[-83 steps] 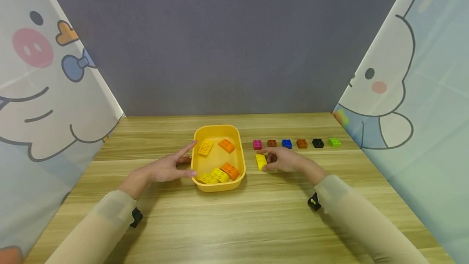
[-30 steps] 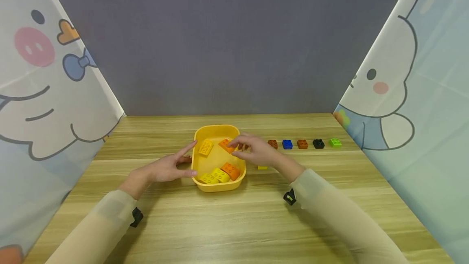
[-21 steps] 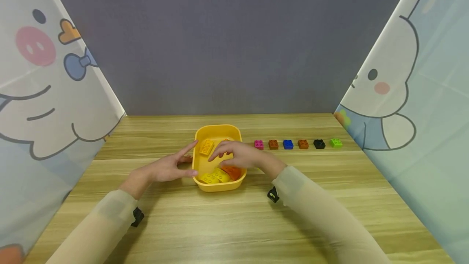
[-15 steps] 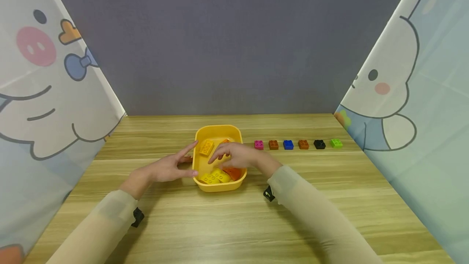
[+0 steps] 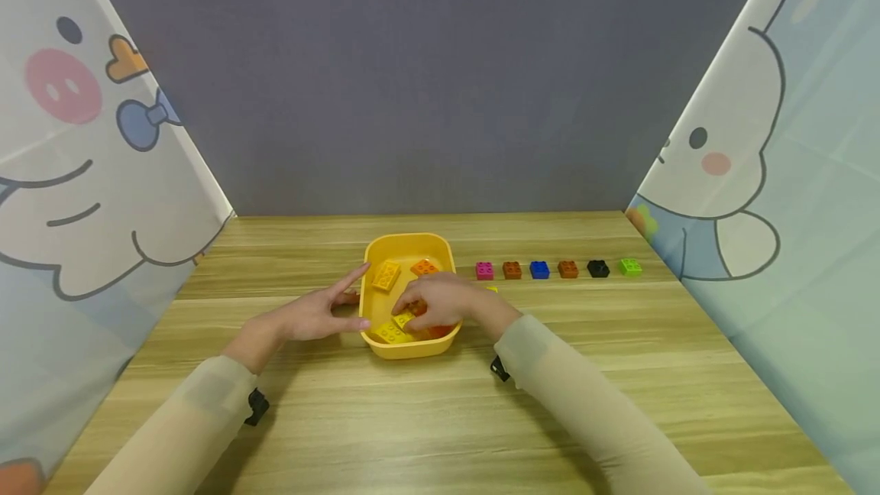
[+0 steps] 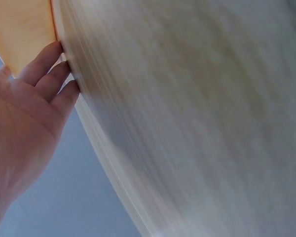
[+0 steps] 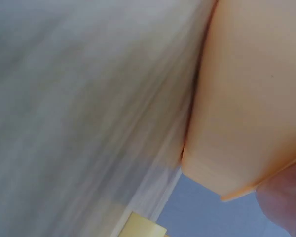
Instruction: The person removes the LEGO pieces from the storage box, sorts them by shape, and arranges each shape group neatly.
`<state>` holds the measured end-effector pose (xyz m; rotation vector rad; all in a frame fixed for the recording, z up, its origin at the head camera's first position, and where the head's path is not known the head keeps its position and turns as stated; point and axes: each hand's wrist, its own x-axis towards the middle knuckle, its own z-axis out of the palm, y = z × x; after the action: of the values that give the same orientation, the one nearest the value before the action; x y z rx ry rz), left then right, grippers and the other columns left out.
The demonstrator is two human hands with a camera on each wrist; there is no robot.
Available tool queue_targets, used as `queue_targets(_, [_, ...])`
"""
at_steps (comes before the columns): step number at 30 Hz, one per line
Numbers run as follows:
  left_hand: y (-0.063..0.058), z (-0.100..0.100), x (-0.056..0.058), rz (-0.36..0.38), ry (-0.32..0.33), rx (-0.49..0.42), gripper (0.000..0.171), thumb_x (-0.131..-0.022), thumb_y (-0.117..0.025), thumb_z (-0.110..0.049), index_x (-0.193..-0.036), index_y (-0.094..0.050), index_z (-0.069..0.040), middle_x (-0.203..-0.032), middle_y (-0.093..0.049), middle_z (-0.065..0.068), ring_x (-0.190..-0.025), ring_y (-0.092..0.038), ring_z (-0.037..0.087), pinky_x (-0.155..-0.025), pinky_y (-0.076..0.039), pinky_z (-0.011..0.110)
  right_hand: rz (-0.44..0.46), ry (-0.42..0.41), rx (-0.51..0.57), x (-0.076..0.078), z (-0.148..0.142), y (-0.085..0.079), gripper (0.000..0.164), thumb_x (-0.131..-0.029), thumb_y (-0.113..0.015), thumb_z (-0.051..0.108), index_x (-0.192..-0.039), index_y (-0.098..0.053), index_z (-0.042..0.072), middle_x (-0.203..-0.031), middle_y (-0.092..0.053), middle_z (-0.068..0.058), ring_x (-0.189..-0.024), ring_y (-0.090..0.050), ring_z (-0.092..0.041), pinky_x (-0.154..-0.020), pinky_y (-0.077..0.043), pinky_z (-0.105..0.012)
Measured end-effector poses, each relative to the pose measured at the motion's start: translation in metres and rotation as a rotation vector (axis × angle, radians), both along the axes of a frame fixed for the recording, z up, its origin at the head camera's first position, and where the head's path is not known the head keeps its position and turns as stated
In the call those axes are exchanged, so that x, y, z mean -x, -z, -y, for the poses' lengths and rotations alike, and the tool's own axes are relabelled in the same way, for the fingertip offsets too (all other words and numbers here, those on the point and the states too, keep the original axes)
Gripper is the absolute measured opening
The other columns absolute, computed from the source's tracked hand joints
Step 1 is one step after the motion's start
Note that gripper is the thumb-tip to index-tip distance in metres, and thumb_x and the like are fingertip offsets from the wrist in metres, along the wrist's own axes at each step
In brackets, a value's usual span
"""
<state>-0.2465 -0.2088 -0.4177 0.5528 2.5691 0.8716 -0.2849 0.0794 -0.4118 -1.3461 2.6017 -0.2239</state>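
In the head view, my left hand [image 5: 309, 315] rests its spread, nearly straight fingers against the left side of a yellow plastic bin [image 5: 407, 353]. The left wrist view shows those fingertips at the bin's wall [image 6: 19, 29]. My right hand [image 5: 443, 299] reaches down into the bin and pinches a yellow toy brick [image 5: 402, 320] between thumb and fingers. Close by lies another yellow brick [image 5: 390, 334]. A light-orange brick [image 5: 386, 276] and an orange brick [image 5: 424, 267] sit toward the back. A second orange brick [image 5: 441, 331] is mostly covered by the right hand.
Right of the bin runs a row of small bricks: pink [image 5: 484, 271], brown [image 5: 512, 270], blue [image 5: 539, 270], another brown [image 5: 567, 270], black [image 5: 598, 269] and lime green [image 5: 630, 266]. A yellow brick [image 5: 493, 289] on the table [image 5: 385, 426] is mostly hidden behind the right wrist.
My right hand has let go of the yellow brick on the table, moved left into the bin and gone down onto another yellow brick there. The left hand has stayed at the bin.
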Motion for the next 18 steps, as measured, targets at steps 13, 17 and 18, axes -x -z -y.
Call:
queue_targets(13, [0.0029,0.0016,0.0005,0.002,0.0,-0.007,0.102,-0.088,-0.069,-0.065,-0.16,0.001,-0.05,-0.157,-0.047,0.015,-0.146,-0.039,0.044,-0.116,-0.025,0.072,-0.114,0.058,-0.108,-0.0043,0.0056,0.0053,0.062,-0.086,-0.069,0.06,-0.144,-0.056,0.042,-0.146,-0.056,0.013,-0.147,-0.041,-0.024,-0.12,-0.034,-0.048])
queue_targets(17, [0.0038,0.0015,0.0006,0.001,0.001,-0.012,0.102,-0.088,-0.069,-0.064,-0.161,0.0,-0.05,-0.157,-0.047,0.015,-0.146,-0.04,0.044,-0.116,-0.025,0.072,-0.102,0.077,-0.087,-0.0042,0.005,0.0064,0.061,-0.086,-0.071,0.059,-0.142,-0.056,0.038,-0.144,-0.057,0.013,-0.146,-0.042,-0.021,-0.12,-0.034,-0.047])
queue_targets(18, [0.004,0.0015,0.0008,-0.001,0.003,-0.013,0.102,-0.088,-0.069,-0.064,-0.161,0.0,-0.049,-0.156,-0.047,0.015,-0.146,-0.04,0.044,-0.116,-0.024,0.072,-0.1,0.082,-0.075,-0.0041,0.0048,0.0066,0.062,-0.087,-0.072,0.058,-0.142,-0.056,0.037,-0.143,-0.058,0.013,-0.144,-0.045,-0.02,-0.12,-0.035,-0.046])
